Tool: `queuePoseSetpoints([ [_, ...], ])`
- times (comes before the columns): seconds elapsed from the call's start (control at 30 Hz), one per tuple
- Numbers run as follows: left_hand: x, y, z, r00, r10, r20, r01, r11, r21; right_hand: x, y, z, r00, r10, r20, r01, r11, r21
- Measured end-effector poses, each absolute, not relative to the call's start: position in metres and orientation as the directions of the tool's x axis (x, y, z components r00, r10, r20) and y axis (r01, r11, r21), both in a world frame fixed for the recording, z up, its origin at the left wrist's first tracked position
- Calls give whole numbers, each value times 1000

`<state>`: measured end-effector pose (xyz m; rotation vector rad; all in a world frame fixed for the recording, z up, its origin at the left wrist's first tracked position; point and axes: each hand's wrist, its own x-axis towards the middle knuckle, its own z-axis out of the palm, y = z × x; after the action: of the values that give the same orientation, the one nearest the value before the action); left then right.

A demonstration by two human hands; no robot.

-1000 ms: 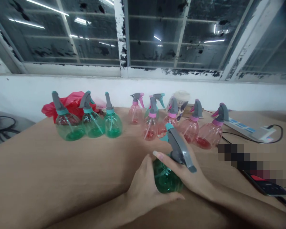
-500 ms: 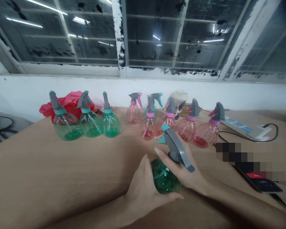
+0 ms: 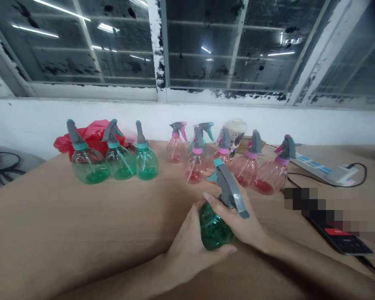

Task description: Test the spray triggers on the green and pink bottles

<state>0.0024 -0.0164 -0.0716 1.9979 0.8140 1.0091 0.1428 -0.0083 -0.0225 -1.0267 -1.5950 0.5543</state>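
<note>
Left hand (image 3: 187,246) cups the body of a green bottle (image 3: 217,229); the right hand (image 3: 242,216) grips it at the neck, under the grey spray head (image 3: 230,185). They hold it at the table's (image 3: 96,225) near side. Around them, left to right, I see a red bag (image 3: 95,131), three green bottles (image 3: 120,163), five pink bottles (image 3: 270,177), a cup (image 3: 236,135) behind, a power strip (image 3: 318,166), a phone (image 3: 343,238).

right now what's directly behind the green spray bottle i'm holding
A pink spray bottle, upper part visible; its base is covered by your right hand and the trigger head.
</note>
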Motion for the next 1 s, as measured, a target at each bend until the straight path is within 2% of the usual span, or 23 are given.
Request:
queuePoseSetpoints([
  [0.1, 2, -15, -70, 507, 791, 342, 226, -505, 833, 143, -9, -21, 3, 818, 576, 363, 536, -762],
  [0.3, 1, -16, -68, 516, 813, 271, 264, -451, 852, 142, -10, -17, 38, 837, 546, 409, 486, -772],
  [0.63, 1, -14, -69, 546, 755, 363, 162, -520, 839, 146, -9, -12, -47, 819, 572, 349, 550, -759],
  [0.8, 2, -14, -69, 526, 791, 313, 221, -482, 848, 146, -11, -13, -68, 746, 663, 400, 629, -666],
  [1.0, 1, -13, -70, 537, 786, 305, 228, -483, 845, 146, -12, -17, -45, 754, 655, 396, 615, -682],
])
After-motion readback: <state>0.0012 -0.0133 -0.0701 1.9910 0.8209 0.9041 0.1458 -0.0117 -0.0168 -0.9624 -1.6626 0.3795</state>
